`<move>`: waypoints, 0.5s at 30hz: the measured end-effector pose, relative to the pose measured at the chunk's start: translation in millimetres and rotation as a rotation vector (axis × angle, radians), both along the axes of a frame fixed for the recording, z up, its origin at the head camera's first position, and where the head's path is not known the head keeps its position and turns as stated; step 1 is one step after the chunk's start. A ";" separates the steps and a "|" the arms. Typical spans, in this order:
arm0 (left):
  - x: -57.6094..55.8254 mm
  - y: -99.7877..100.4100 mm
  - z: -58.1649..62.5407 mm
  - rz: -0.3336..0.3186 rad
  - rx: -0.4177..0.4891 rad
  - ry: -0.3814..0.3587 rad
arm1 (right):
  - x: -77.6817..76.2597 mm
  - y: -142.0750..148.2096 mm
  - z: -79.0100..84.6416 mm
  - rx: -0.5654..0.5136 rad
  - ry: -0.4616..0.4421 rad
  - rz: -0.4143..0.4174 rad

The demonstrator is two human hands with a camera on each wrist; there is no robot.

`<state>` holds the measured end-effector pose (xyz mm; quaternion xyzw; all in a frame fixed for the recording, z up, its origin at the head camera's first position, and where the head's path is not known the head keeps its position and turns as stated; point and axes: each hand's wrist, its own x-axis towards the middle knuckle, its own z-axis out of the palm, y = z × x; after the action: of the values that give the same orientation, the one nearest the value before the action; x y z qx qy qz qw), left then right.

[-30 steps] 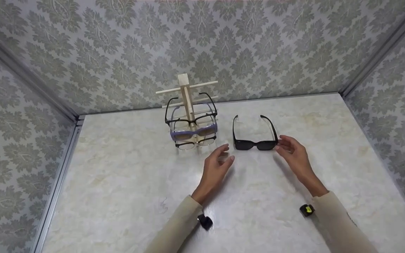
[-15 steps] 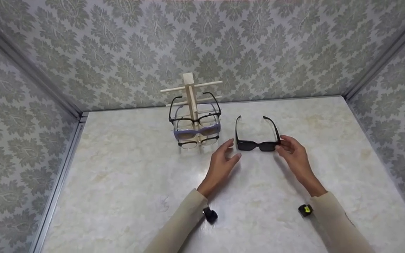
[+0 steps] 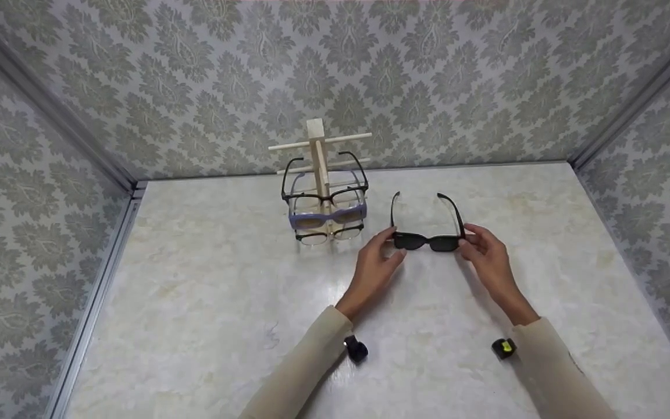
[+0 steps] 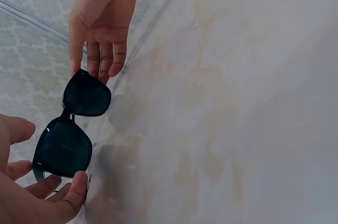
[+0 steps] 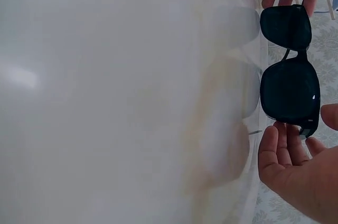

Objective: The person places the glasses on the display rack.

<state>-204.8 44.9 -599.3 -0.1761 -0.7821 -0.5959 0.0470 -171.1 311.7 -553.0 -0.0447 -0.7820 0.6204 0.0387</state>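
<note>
A pair of black sunglasses [image 3: 410,241] stands on the table with its arms unfolded and pointing away from me. My left hand [image 3: 374,266] is at its left corner, fingertips by the hinge and thumb at the lower lens edge. On the opposite side my right hand [image 3: 489,256] grips the right corner between thumb and fingers. The left wrist view shows the dark lenses [image 4: 63,147] with a hand at each end. In the right wrist view the near frame end lies among the right hand's [image 5: 301,168] fingers, partly hidden.
Left of the sunglasses stands a wooden eyewear rack [image 3: 319,148] with horizontal pegs. It bears black-framed glasses [image 3: 325,199], purple sunglasses [image 3: 328,217] and thin-rimmed glasses [image 3: 313,238]. Patterned panels [image 3: 335,70] enclose the marbled table [image 3: 207,291] at the back and sides.
My left hand has moved right and forward to reach the sunglasses' left corner. My right hand stays at the right corner. The head view has shifted slightly.
</note>
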 end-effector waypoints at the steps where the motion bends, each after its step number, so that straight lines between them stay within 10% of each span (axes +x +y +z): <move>1: -0.4 -0.4 -0.3 0.004 0.000 0.013 | -0.1 0.0 -0.2 -0.003 0.005 0.000; 15: 15.1 -10.0 35.9 -0.024 0.065 -0.095 | 6.0 0.2 1.3 0.015 0.031 0.023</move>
<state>-189.7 34.9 -563.5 -0.1553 -0.7615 -0.6292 0.0084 -165.0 311.9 -551.7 -0.0261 -0.7864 0.6156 0.0440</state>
